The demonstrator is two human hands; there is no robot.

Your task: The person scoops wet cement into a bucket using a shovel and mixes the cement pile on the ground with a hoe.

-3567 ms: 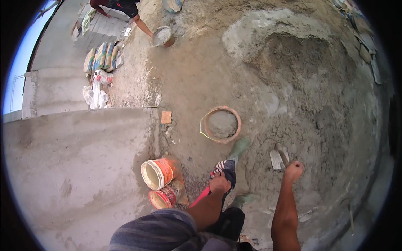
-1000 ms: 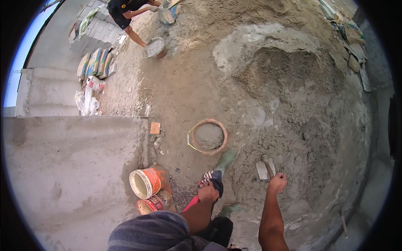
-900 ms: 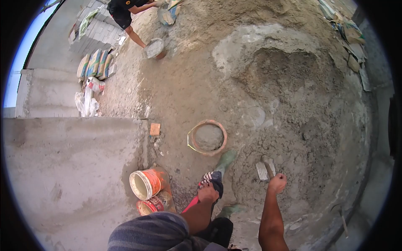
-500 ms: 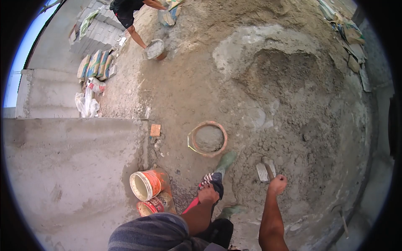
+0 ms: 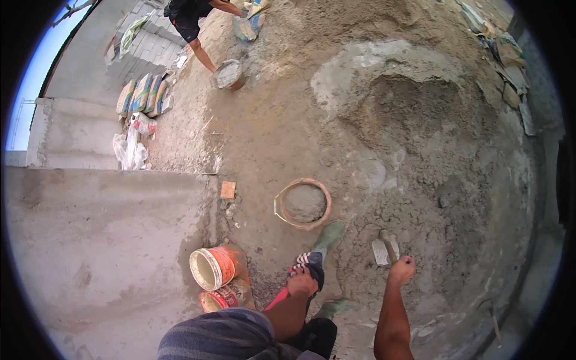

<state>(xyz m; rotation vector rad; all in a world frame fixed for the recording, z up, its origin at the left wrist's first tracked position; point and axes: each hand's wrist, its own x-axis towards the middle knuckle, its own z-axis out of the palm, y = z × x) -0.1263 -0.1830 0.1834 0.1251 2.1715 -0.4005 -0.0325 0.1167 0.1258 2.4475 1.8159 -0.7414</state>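
Note:
My right hand (image 5: 402, 270) is closed round the wooden handle of a hoe (image 5: 393, 249). Its pale, mortar-smeared blade (image 5: 380, 253) rests on the wet grey mortar (image 5: 432, 240), ahead of my fist. My left hand (image 5: 302, 282) lies on my bent knee, over the dark, striped trouser cloth, and grips no tool. Just ahead of my green boot (image 5: 330, 233) stands a round bucket (image 5: 329, 207) with grey mortar inside, its handle hanging over the left side of the rim.
Two orange-and-white buckets (image 5: 223, 267) lie on their sides by the low concrete wall (image 5: 114, 234). A brick piece (image 5: 228, 190) sits near the wall's corner. Farther off, a co-worker (image 5: 201, 51) reaches to another filled bucket (image 5: 238, 83). Cement bags (image 5: 141, 93) stand near stacked blocks.
The whole view has shifted slightly right and down. My right hand stays on the hoe handle and my left on the knee. The co-worker's pose is nearly the same.

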